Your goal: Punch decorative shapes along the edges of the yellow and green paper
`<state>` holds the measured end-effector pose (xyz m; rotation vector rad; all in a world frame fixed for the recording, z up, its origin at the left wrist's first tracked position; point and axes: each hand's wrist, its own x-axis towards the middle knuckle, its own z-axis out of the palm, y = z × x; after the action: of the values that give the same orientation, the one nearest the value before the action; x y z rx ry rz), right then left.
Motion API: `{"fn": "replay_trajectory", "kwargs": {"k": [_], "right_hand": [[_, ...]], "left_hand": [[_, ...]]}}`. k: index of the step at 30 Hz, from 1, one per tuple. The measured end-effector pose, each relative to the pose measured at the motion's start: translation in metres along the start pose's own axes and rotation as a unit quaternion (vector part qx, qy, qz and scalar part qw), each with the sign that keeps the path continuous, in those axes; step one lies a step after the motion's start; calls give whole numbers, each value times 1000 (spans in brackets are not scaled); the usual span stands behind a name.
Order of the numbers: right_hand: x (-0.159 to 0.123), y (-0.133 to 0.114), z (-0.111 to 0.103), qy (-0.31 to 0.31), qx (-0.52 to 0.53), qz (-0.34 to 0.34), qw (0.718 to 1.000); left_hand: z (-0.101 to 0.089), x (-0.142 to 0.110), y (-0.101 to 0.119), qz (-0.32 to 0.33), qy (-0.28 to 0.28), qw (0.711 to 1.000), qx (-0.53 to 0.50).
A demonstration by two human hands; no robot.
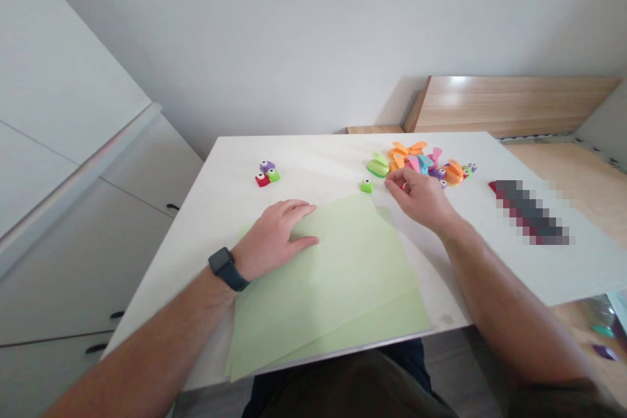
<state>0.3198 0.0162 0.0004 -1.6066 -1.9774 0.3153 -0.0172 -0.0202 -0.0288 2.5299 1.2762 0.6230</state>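
Head view, as I see it from my remote station. Overlapping green paper sheets (pixel 333 287) lie fanned on a white table (pixel 313 157), near its front edge. L hand (pixel 272 235) rests on top of them, by their upper L edge. A small green punch (pixel 366 186) sits on the bare table just L of R hand (pixel 416 199), apart from it. A pile of craft punches (pixel 416 163) in orange, pink, blue & purple lies just beyond the R fingers, w/ a larger green punch (pixel 377 165) at the pile's L end.

Hard to make out: punches in the pile overlap, so no exact count. R fingers partly hide a red bit (pixel 402 186) at their tips; too small to name. A pixelated object (pixel 531 212) on the table's R side can't be identified.

Hand state: L hand is open, palm down, fingers extended, flat on the paper, gripping nothing. R hand is partly closed, fingers curled toward the thumb; I can't tell whether it has hold of the red bit.

Apart, at the table's far L: a small group of red, purple & green punches (pixel 266 174). Dark watch (pixel 228 269) on L wrist.
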Motion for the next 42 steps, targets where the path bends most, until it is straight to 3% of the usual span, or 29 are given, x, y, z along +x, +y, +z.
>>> {"fn": "replay_trajectory", "kwargs": {"k": [4,12,27,42], "right_hand": [[-6,-8,4,-79,-6,-66,995],[-8,-4,19,-144,-66,-100,982],[-8,3,20,-156,-62,-135,977],[-10,-10,9,-189,-16,-127,974]], "left_hand": [[-1,0,0,-3,-6,1000,4],[-3,0,4,-2,-26,1000,-2],[-1,-1,4,7,-37,999,-17],[-2,0,-3,-13,-13,1000,-1]]}}
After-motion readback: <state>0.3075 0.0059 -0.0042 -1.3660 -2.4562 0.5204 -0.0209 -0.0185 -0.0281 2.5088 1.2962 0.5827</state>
